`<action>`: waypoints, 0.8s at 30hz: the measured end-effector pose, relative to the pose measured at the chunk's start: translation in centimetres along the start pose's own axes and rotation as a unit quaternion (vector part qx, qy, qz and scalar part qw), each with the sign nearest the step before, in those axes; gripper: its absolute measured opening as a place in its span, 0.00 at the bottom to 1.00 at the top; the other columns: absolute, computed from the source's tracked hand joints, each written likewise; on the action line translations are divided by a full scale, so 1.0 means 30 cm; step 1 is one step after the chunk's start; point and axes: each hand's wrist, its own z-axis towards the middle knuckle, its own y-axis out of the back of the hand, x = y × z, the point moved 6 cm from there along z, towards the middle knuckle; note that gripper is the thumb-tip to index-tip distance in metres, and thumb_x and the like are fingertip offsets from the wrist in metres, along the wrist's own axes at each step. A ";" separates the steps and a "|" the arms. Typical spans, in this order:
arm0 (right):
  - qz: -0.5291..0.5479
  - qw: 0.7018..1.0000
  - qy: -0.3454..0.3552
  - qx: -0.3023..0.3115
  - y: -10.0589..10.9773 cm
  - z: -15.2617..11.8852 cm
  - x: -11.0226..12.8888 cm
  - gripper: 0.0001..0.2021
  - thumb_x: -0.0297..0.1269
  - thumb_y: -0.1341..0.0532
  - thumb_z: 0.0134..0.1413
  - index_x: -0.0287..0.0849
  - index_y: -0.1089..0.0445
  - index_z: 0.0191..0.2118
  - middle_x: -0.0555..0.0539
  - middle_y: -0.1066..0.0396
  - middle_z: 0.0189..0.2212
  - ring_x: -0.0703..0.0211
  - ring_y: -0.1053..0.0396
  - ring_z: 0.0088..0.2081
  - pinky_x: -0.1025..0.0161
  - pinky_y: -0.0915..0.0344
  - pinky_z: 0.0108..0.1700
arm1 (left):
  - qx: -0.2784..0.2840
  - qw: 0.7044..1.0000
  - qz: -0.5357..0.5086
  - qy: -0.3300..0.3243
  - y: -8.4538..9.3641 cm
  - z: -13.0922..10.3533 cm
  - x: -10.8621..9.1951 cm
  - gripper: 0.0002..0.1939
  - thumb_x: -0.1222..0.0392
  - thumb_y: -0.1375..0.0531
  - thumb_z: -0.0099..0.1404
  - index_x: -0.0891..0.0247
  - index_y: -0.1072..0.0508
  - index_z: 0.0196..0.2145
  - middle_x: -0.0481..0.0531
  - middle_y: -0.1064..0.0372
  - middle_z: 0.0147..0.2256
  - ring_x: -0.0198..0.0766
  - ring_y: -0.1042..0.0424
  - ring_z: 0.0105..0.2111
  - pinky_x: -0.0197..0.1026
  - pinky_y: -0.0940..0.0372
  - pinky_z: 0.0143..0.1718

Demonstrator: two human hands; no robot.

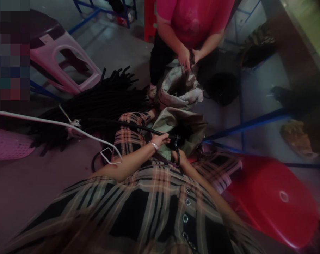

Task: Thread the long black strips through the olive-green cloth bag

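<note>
My left hand point(160, 140) is closed around a long thin black tube point(130, 125), which runs off to the left towards a heap of similar tubes. Close to the tube's right end, my right hand point(178, 156) grips what look like dark-handled scissors point(176, 141). Their blades meet the tube near its end; whether they are parted is too dark to tell. Below and beyond both hands, an open pale sack point(164, 121) stands between my knees, with dark contents inside.
A long bundle of black tubes point(96, 102) lies to the left, near a pink stool point(78, 46). A white cable point(56, 122) crosses there. Opposite, a co-worker point(195, 21) holds something dark above another sack point(179, 100). A red stool point(278, 201) stands at right.
</note>
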 end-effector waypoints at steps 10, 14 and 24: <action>0.016 1.000 0.006 -0.024 -0.004 -0.002 -0.020 0.12 0.41 0.47 0.48 0.41 0.36 0.21 0.49 0.35 0.17 0.64 0.38 0.20 0.68 0.44 0.23 | -0.006 1.000 -0.005 -0.001 -0.008 -0.003 -0.014 0.11 0.69 0.33 0.52 0.68 0.34 0.30 0.50 0.30 0.21 0.36 0.27 0.20 0.36 0.31 0.22; 0.034 0.999 0.011 -0.017 -0.012 -0.002 -0.030 0.10 0.41 0.46 0.47 0.41 0.36 0.22 0.51 0.36 0.17 0.63 0.38 0.20 0.68 0.45 0.23 | -0.012 1.000 -0.002 -0.002 -0.003 -0.003 -0.019 0.12 0.68 0.33 0.52 0.68 0.34 0.30 0.49 0.31 0.21 0.36 0.27 0.20 0.37 0.30 0.24; -0.002 1.000 0.007 -0.012 0.004 0.005 -0.002 0.10 0.39 0.48 0.48 0.41 0.36 0.23 0.49 0.33 0.20 0.63 0.37 0.22 0.68 0.44 0.25 | -0.004 1.000 0.011 0.003 -0.008 -0.009 -0.016 0.13 0.68 0.32 0.51 0.68 0.34 0.30 0.49 0.30 0.21 0.36 0.27 0.20 0.36 0.30 0.23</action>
